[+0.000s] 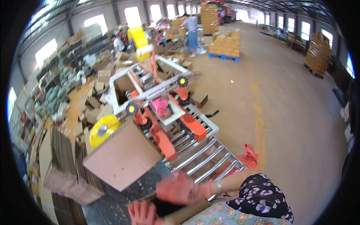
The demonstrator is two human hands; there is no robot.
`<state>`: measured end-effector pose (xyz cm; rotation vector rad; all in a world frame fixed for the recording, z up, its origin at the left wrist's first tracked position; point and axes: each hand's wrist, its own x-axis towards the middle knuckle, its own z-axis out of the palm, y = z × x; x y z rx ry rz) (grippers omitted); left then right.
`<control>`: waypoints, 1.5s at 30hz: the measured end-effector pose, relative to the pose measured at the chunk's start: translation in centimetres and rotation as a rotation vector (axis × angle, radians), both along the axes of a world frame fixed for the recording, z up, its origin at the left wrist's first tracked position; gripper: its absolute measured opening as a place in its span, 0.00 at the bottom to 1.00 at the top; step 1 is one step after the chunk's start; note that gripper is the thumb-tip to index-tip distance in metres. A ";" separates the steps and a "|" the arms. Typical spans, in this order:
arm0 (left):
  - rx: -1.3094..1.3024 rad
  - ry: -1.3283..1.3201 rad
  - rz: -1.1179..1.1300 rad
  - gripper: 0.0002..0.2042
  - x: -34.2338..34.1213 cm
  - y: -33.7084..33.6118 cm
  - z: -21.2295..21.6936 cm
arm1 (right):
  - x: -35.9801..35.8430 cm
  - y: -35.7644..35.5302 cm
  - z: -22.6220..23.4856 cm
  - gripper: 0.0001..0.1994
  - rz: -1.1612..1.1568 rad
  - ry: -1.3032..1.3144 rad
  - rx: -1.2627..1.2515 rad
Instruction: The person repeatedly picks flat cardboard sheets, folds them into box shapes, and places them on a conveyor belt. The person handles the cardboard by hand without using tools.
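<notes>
Low in the view stands an open cardboard box (189, 212), its inside dark and partly hidden by my arms. My left hand (141, 213), in what looks like a coral-red glove, lies at the box's edge with its fingers spread. Over the opening is my right hand (180, 189), gloved alike and smeared by motion, so its fingers cannot be made out. Just beyond, a tan cardboard box (123, 155) rests tilted on a dark worktop (108, 206).
A carton-sealing machine (150, 92) with orange side belts stands ahead, behind metal rollers (206, 159). A yellow tape roll (104, 131) is left of it. Flattened cartons (71, 180) are stacked at left. Red cloth (249, 156) hangs at right. People work beyond, near palletised boxes (225, 45).
</notes>
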<state>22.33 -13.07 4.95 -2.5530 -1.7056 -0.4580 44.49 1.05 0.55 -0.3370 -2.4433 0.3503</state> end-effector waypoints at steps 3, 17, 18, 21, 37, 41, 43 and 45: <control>0.303 0.168 0.043 0.29 -1.6 2.2 -7.1 | 5.2 1.0 0.9 0.17 -0.350 -0.046 0.201; 0.007 -0.432 -0.181 0.16 18.6 34.7 -8.9 | 15.2 1.6 -11.0 0.14 -1.059 0.332 -0.079; 0.325 -0.450 -0.191 0.14 18.9 35.3 -9.0 | 13.8 4.2 -12.1 0.14 -1.089 0.330 -0.053; 0.376 -0.267 -0.356 0.16 16.2 33.0 -9.7 | 7.4 12.2 -15.2 0.13 -1.090 0.563 0.179; 0.281 0.006 0.533 0.29 -18.9 17.7 -6.6 | -21.7 21.0 -4.2 0.36 -0.020 -0.111 0.301; 0.024 0.030 0.401 0.25 -18.5 18.4 -5.5 | -18.0 15.5 -4.5 0.14 0.035 0.265 0.235; -0.027 -0.034 0.514 0.26 -20.3 18.9 -4.9 | -17.0 12.8 -4.2 0.09 0.101 0.329 0.154; -0.083 0.060 0.774 0.27 -21.0 18.3 -3.1 | -13.5 10.0 -3.4 0.06 0.244 0.320 0.009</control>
